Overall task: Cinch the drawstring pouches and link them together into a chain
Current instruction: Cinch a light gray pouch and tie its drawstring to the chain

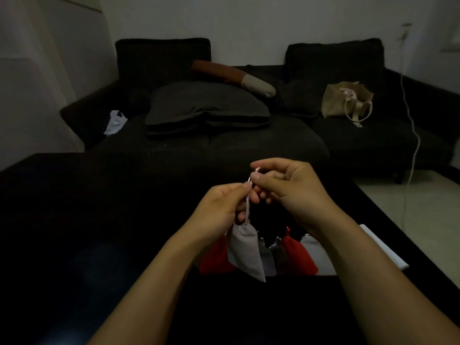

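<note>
While both hands are raised above the dark table (74, 220), a pale grey pouch (246, 252) hangs from its white drawstring (248, 210) in front of a row of other pouches lying on the table. The left hand (221, 207) pinches the drawstring between thumb and fingers just above the pouch's gathered neck, and the right hand (288, 185), a little higher, pinches the cord's upper end between thumb and forefinger (its other fingers are curled in). Behind the grey pouch lie a red pouch (215, 260) to its left, then to its right a grey one, a dark one, a second red pouch (296, 255) and a light one partly hidden by the right forearm. Beyond the table stands a dark sofa (249, 143) with a beige tote bag (346, 100).
</note>
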`<state>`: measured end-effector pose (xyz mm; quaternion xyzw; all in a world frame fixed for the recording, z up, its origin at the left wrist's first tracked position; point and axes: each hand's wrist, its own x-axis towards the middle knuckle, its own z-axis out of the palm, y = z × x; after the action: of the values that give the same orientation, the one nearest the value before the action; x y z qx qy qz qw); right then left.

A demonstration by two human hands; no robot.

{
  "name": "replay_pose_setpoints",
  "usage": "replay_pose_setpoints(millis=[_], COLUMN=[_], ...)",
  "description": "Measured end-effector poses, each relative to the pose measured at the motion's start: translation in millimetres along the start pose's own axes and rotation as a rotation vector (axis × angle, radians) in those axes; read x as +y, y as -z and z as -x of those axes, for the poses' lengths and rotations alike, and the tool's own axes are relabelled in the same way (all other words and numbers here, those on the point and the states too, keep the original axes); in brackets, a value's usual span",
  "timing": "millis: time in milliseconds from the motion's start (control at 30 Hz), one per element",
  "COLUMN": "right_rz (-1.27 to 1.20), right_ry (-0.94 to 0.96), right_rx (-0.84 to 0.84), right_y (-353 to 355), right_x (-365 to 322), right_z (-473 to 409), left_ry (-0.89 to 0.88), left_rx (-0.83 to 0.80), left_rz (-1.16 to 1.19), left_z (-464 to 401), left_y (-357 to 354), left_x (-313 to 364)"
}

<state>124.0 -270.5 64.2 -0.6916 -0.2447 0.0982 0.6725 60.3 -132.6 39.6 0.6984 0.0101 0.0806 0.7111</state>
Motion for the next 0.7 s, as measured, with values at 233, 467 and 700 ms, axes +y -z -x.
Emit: replay_pose_setpoints(millis=[233, 467, 700], right_rz=[0.096, 0.028, 0.060], right_ry=[0.043, -0.054, -0.264], right_rx=[0.040, 0.037, -0.321], right_y=[-3.7, 1.6, -3.0], right_x=[0.2, -3.0, -2.2], right_z=[0.0, 0.8, 5.1], left_ry=[0.006, 0.129, 0.075], left_rx=[0.036, 0.186, 0.182], left_rz=[-0.042, 0.152, 0.182], left_z=[0.8, -1.7, -2.6], left_y=[-1.4, 6.5, 11.6], left_x=[-5.6, -1.5, -1.8])
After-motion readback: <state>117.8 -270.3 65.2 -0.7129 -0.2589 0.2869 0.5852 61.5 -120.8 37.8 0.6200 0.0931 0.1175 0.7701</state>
